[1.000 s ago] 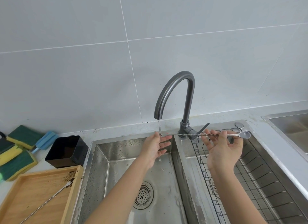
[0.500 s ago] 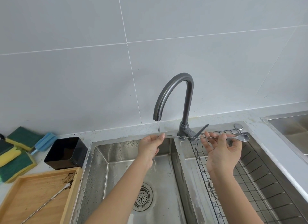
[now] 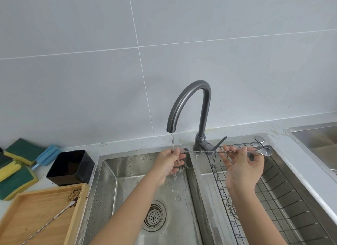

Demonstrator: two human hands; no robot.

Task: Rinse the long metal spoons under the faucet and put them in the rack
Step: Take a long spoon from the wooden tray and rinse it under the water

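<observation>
A long metal spoon with a twisted shaft lies level between my two hands, its bowl to the right over the wire rack. My left hand pinches the handle end under the thin stream from the grey faucet. My right hand pinches the shaft near the bowl, palm up. A second long spoon, its bowl dirty with brown crumbs, lies in the wooden tray at the lower left.
The left sink basin has a round drain strainer. A black square cup stands left of the sink, with green-yellow sponges and a blue brush beyond. Another steel sink sits at far right.
My left hand has closed its fingers on the spoon's end and keeps it in the stream; water now splashes off below the hand. The right hand has barely moved.
</observation>
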